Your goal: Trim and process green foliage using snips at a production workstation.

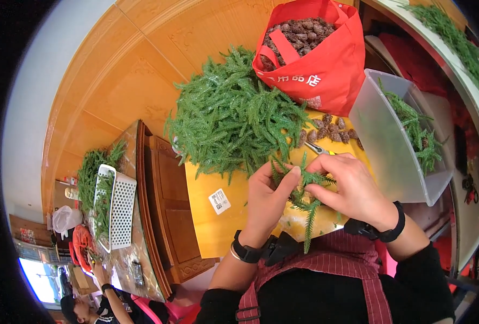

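Note:
A green artificial pine sprig (309, 208) with several branches is held in front of me over the yellow board (210, 235). My left hand (269, 197) pinches it between thumb and fingers. From the other side, my right hand (353, 183) is closed on the same sprig, thumb pressed inward. Just beyond the right hand lie pliers or cutters (316, 148) with a bit of yellow showing; the hand covers the rest. Behind them are several loose pine cones (334, 128). A large heap of green pine sprigs (234, 113) fills the board's far left.
A red bag (331, 70) full of pine cones stands at the far side. To the right, a clear plastic bin (396, 156) holds finished-looking sprigs. A white label (219, 201) lies near the left edge. At another table, a person (107, 294) works beside a white basket (122, 210).

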Tool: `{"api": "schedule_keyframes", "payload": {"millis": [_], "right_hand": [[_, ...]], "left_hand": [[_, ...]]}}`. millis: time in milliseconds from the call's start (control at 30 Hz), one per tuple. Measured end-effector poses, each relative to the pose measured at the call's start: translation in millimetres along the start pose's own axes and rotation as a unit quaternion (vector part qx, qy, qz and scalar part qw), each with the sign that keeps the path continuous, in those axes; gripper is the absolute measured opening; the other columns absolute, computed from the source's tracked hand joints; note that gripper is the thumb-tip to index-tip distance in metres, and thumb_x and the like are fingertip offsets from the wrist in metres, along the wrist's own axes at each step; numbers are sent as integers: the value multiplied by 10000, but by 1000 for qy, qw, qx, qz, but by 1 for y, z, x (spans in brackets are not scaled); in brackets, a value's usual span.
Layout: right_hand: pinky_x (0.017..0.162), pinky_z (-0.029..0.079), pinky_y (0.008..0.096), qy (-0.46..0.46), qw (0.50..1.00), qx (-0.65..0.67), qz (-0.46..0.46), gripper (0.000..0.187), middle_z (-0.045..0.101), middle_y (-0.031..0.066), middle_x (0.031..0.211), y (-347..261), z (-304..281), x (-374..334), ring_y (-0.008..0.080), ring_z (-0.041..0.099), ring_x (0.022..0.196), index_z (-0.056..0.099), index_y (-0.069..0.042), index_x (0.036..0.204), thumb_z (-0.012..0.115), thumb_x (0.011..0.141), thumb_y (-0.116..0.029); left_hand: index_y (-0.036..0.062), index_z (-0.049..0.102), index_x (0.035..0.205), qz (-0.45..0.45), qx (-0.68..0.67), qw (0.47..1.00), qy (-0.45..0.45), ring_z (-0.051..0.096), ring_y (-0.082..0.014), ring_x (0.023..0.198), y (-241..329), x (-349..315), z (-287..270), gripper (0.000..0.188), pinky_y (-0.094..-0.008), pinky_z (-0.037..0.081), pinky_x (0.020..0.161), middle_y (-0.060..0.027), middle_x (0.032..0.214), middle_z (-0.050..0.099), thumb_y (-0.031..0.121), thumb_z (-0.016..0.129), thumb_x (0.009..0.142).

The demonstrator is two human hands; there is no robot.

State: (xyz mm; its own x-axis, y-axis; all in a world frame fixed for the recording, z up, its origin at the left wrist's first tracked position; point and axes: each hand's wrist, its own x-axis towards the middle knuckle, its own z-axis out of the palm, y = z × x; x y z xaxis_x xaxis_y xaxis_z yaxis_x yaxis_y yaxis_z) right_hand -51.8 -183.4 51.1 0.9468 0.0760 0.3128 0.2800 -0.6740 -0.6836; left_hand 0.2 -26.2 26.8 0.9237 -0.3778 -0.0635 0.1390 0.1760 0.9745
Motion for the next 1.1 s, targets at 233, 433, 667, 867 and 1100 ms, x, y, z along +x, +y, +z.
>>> {"api": "schedule_keyframes", "payload": {"millis": [233,433,667,867,1100], "right_hand": [[682,438,336,-5,999,33,27,197,583,103,755,2,0,-4,265,584,741,539,-14,844,633,702,-112],[686,430,265,10,988,140,61,149,578,71,791,10,11,-7,168,563,731,525,0,889,584,774,-73],[717,433,246,-83,806,554,192,188,559,52,974,31,23,-10,125,538,796,494,-14,1005,544,844,-98],[767,440,358,-138,554,779,258,342,549,103,1005,35,33,-22,213,527,856,483,-18,1089,550,837,-240],[656,387,309,-220,456,822,260,462,503,88,955,61,56,-35,196,436,828,479,-56,1119,581,785,-358]], "left_hand": [[17,516,944,10,-42,997,-67,535,-118,642,-9,2,-8,142,-254,461,570,-65,862,582,146,473,900],[45,491,1023,16,-45,997,-66,543,-124,703,-13,-3,-16,192,-261,460,621,-80,985,579,196,428,923],[40,493,1098,6,-123,987,-102,504,-152,947,-10,0,-24,433,-312,372,873,-53,1037,538,395,307,934],[13,482,1166,30,-11,973,-228,443,-161,1079,-2,-4,-22,357,-322,323,945,-65,1150,444,148,536,840],[-14,502,1132,51,-32,965,-255,482,-165,1015,-6,-1,-24,334,-296,420,847,-99,1168,433,26,568,807]]}}
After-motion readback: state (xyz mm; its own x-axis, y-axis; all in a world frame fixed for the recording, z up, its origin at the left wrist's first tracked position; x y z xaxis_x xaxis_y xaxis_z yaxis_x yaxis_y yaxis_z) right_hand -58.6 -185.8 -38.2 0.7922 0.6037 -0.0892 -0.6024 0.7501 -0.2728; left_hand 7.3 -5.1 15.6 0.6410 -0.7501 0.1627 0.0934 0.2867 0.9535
